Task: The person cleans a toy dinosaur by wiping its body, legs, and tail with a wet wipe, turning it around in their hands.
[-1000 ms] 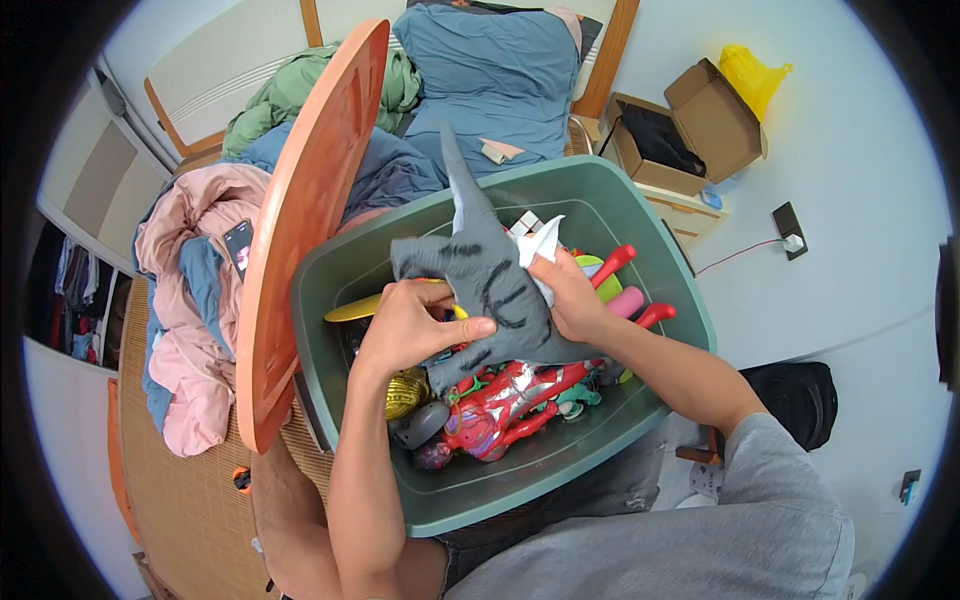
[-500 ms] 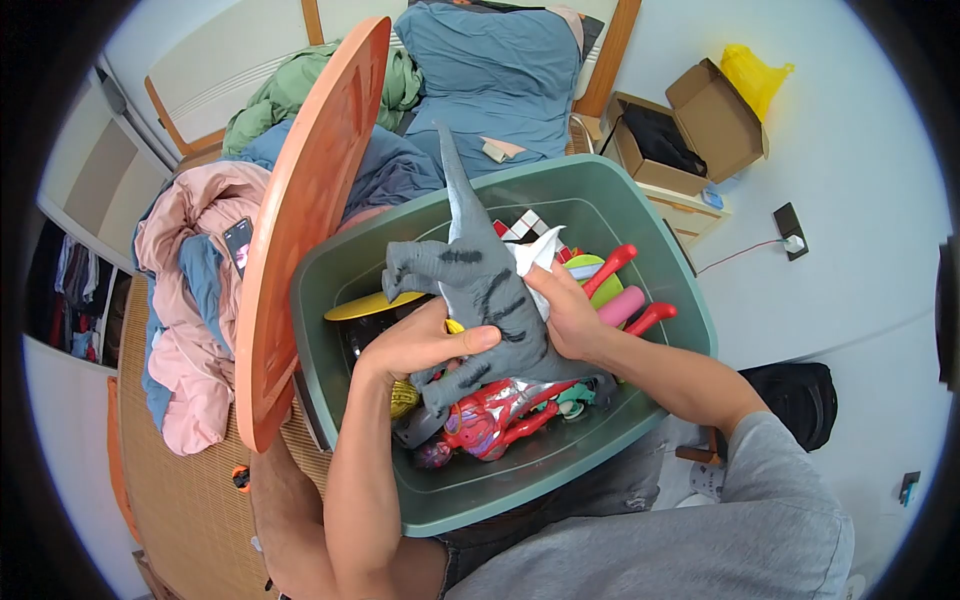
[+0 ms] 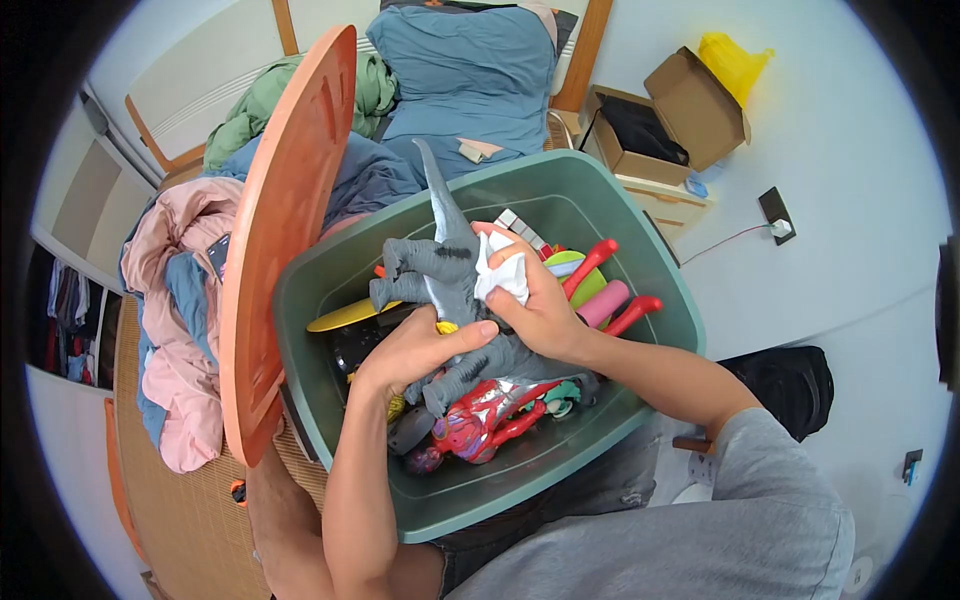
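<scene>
A grey toy dinosaur (image 3: 425,258) with dark stripes lies tilted over the green bin (image 3: 500,508), its tail pointing up and away. My left hand (image 3: 425,350) grips the dinosaur's body, thumb across its side. A crumpled white tissue (image 3: 502,272) is pinched in my right hand (image 3: 540,310), pressed against the dinosaur near the base of its tail. Below the dinosaur, a red and silver toy figure (image 3: 480,425) lies in the bin. The dinosaur's head end is partly hidden by my hands and the other toys.
An orange lid (image 3: 285,250) stands upright along the bin's left side. Red-handled toys (image 3: 592,268), a pink cylinder (image 3: 604,302) and a yellow disc (image 3: 350,315) fill parts of the bin. Bedding (image 3: 465,75) lies behind; an open cardboard box (image 3: 640,155) stands at the back right.
My right hand has moved left with the tissue, from the dinosaur's edge onto its body. The left hand keeps its hold. The whole view has shifted slightly.
</scene>
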The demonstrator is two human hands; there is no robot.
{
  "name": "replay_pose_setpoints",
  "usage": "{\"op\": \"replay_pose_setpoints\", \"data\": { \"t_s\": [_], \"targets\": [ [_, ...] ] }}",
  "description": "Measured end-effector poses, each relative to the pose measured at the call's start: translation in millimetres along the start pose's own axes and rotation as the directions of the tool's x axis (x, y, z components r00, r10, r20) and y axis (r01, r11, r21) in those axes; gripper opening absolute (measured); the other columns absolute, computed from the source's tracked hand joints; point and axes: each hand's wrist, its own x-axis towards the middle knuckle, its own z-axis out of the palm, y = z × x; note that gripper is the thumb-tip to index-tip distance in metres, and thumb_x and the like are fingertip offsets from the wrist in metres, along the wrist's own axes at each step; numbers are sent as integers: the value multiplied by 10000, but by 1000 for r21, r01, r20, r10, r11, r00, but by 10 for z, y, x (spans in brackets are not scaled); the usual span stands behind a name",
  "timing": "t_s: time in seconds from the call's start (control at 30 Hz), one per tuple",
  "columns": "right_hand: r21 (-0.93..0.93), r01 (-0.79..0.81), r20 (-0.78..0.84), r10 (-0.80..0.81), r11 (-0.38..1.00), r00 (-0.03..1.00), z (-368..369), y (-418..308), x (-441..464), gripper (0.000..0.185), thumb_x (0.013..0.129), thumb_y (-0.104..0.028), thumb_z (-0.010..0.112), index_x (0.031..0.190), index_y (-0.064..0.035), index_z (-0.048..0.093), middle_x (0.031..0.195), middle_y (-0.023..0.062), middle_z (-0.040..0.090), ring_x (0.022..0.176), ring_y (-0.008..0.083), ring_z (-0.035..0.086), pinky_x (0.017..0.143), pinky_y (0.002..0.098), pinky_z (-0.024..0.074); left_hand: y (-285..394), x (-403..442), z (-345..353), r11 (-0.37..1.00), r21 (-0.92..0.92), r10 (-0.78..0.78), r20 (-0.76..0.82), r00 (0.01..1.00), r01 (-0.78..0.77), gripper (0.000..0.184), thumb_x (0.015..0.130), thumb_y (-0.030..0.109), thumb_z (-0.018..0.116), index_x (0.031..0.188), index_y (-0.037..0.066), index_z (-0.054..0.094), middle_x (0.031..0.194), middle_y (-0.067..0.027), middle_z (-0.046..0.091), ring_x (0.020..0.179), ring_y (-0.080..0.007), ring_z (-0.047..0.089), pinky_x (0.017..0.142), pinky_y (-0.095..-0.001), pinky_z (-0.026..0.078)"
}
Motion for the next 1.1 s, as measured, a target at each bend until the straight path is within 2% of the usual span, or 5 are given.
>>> {"op": "replay_pose_setpoints", "data": {
  "t_s": [0.17,0.27,0.53,0.77,1.1],
  "targets": [
    [30,-76,-45,77,997,996,-11,-28,10,288,843,-69,640,1103,-81,516,1446,187,372,1237,240,460,992,362,379,59,-8,52,999,35,20,-69,997,-18,747,728,605,732,1106,-19,569,702,-20,535,559,-93,498,462,-251,389],
    [-168,67,14,-66,984,998,-32,-90,18,281,811,-72,658,1065,-90,539,1460,201,358,1243,269,464,993,369,378,95,-21,23,997,53,-60,15,998,60,891,783,487,740,1364,-100,405,1342,-201,506,1261,-240,467,1070,-344,338],
    [-272,210,129,-181,939,975,-47,-117,19,269,826,-195,673,1034,-54,577,1498,250,288,1325,361,403,1042,396,342,66,-23,38,999,38,-3,38,999,1,595,745,551,752,960,17,603,666,-5,544,515,-84,527,446,-248,415],
    [-357,249,135,-214,900,968,-50,-59,18,288,881,-177,635,1096,-6,546,1491,251,289,1319,348,401,1039,402,346,87,-25,34,999,44,0,66,998,-3,630,734,579,754,959,12,601,668,-4,544,517,-89,526,446,-250,417],
    [158,-127,-146,150,979,978,-3,37,47,431,1015,-191,470,1383,15,383,1213,52,530,1096,108,498,965,277,396,39,-5,31,997,72,7,42,999,-10,617,721,542,779,959,-1,604,674,-23,565,529,-100,540,458,-251,431]
  ]
}}
